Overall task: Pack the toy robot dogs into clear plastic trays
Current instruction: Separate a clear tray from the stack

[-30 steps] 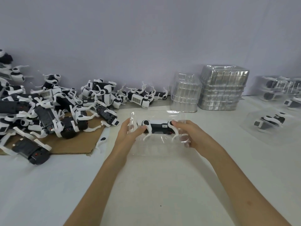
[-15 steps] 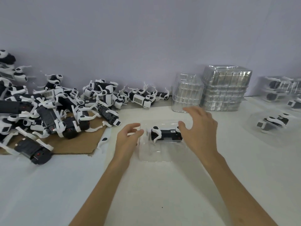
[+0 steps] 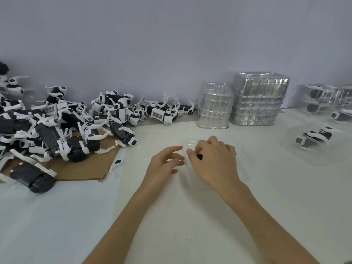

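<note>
A clear plastic tray (image 3: 245,164) lies on the white table in front of me. My right hand (image 3: 213,161) lies over the toy robot dog (image 3: 200,156) in that tray. Its fingers curl round the dog, and only a small black bit shows by the thumb. Just left of it, my left hand (image 3: 163,164) has its fingers stretched out and touching the tray's left edge. Loose black and white toy dogs (image 3: 62,128) are heaped at the left.
The heap lies partly on a brown cardboard sheet (image 3: 80,170). Two stacks of empty clear trays (image 3: 259,100) stand at the back by the wall. Packed trays with dogs (image 3: 314,140) lie at the right.
The tray with the dog went from held up to lying on the table. My right hand came down over the dog and now hides it. My left hand's fingers straightened at the tray's left edge.
</note>
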Demonstrator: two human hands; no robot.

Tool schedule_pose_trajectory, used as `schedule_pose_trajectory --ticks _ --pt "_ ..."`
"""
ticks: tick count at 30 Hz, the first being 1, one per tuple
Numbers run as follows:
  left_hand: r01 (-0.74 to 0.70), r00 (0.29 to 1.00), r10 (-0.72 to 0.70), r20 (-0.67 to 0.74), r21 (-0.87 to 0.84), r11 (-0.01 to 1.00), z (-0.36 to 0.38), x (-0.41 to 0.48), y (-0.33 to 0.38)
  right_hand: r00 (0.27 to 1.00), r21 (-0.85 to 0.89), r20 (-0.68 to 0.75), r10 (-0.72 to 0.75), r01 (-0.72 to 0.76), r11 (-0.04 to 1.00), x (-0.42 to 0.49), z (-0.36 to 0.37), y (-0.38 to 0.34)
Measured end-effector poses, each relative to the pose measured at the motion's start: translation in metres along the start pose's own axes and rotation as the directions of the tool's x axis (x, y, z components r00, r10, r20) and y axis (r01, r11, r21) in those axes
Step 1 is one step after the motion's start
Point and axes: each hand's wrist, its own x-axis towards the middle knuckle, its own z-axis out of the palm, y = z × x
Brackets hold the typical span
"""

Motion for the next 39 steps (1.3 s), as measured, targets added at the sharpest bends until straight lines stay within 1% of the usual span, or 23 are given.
schedule_pose_trajectory --ticks 1,2,3,4,5,6,7,8,9,10,11,12,13,14,17,18,20,22,25,27,34,36,39 --pt "0.005 0.999 -0.005 0.047 -0.003 1.0 0.002 -0.001 0.0 0.999 0.021 -0.04 0.017 -0.016 1.0 0.001 -0.002 0.002" --pt "0.009 0.996 -0.009 0.09 -0.003 1.0 0.003 -0.002 0.0 0.994 0.085 -0.106 -0.001 0.01 0.996 0.001 -0.003 0.003" --pt "0.009 0.993 -0.008 0.119 -0.006 1.0 0.004 -0.002 -0.001 0.981 0.2 -0.187 -0.048 0.086 0.976 0.0 -0.006 0.002" --pt "0.001 0.992 0.001 0.127 -0.01 1.0 0.006 -0.001 -0.001 0.959 0.341 -0.262 -0.106 0.195 0.92 -0.002 -0.008 -0.002" --pt "-0.012 0.993 0.014 0.116 -0.02 1.0 0.007 0.0 -0.002 0.944 0.487 -0.296 -0.142 0.278 0.828 -0.005 -0.008 -0.008" --pt "-0.026 0.996 0.029 0.083 -0.035 0.999 0.009 0.0 -0.002 0.952 0.648 -0.263 -0.159 0.296 0.702 -0.009 -0.006 -0.016" --pt "-0.039 0.999 0.04 0.028 -0.055 0.998 0.009 -0.001 -0.002 0.974 0.799 -0.156 -0.166 0.223 0.558 -0.013 -0.004 -0.024" --pt "-0.045 0.998 0.042 -0.042 -0.071 0.996 0.009 -0.001 -0.002 0.987 0.914 0.008 -0.16 0.057 0.402 -0.016 -0.003 -0.032" --pt "-0.042 0.993 0.032 -0.114 -0.09 0.995 0.008 -0.001 -0.003 0.97 0.951 0.19 -0.151 -0.144 0.274 -0.017 0.0 -0.037" --pt "-0.031 0.984 0.012 -0.179 -0.106 0.994 0.007 0.0 -0.003 0.934 0.929 0.335 -0.124 -0.305 0.209 -0.017 0.003 -0.04" --pt "-0.015 0.972 -0.016 -0.236 -0.127 0.992 0.004 0.001 -0.003 0.909 0.898 0.408 -0.078 -0.385 0.213 -0.016 0.005 -0.039" --pt "0.004 0.958 -0.046 -0.284 -0.148 0.989 0.001 0.001 -0.003 0.896 0.871 0.443 -0.008 -0.428 0.241 -0.014 0.008 -0.036" --pt "0.02 0.944 -0.075 -0.322 -0.173 0.985 -0.001 0.002 -0.002 0.891 0.858 0.448 0.071 -0.451 0.247 -0.011 0.011 -0.032" --pt "0.033 0.932 -0.1 -0.348 -0.194 0.981 -0.003 0.003 0.0 0.89 0.865 0.432 0.148 -0.455 0.212 -0.008 0.013 -0.028" --pt "0.06 0.916 -0.146 -0.373 -0.232 0.971 -0.006 0.003 0.002 0.857 0.923 0.351 0.377 -0.385 0.014 0.005 0.016 -0.013" --pt "0.066 0.915 -0.154 -0.373 -0.238 0.969 -0.005 0.003 0.003 0.83 0.933 0.326 0.452 -0.359 -0.013 0.01 0.016 -0.007" --pt "0.072 0.916 -0.159 -0.369 -0.239 0.968 -0.004 0.003 0.004 0.763 0.945 0.288 0.579 -0.324 -0.043 0.019 0.015 0.007" --pt "0.082 0.918 -0.164 -0.361 -0.232 0.969 -0.003 0.002 0.004 0.693 0.953 0.263 0.671 -0.294 -0.07 0.027 0.014 0.022" --pt "0.089 0.918 -0.165 -0.359 -0.221 0.971 -0.003 0.001 0.004 0.605 0.961 0.235 0.761 -0.26 -0.091 0.038 0.011 0.046" --pt "0.089 0.918 -0.165 -0.361 -0.219 0.972 -0.004 0.001 0.003 0.572 0.966 0.212 0.792 -0.244 -0.083 0.045 0.01 0.061" --pt "0.094 0.918 -0.169 -0.359 -0.217 0.972 -0.004 0.002 0.002 0.571 0.963 0.176 0.802 -0.27 -0.019 0.058 0.002 0.11" --pt "0.092 0.919 -0.166 -0.358 -0.214 0.972 -0.004 0.002 0.002 0.597 0.963 0.167 0.785 -0.271 0.001 0.06 -0.003 0.123" --pt "0.089 0.919 -0.165 -0.357 -0.219 0.972 -0.003 0.002 0.002 0.661 0.948 0.165 0.732 -0.312 0.068 0.059 -0.004 0.138"
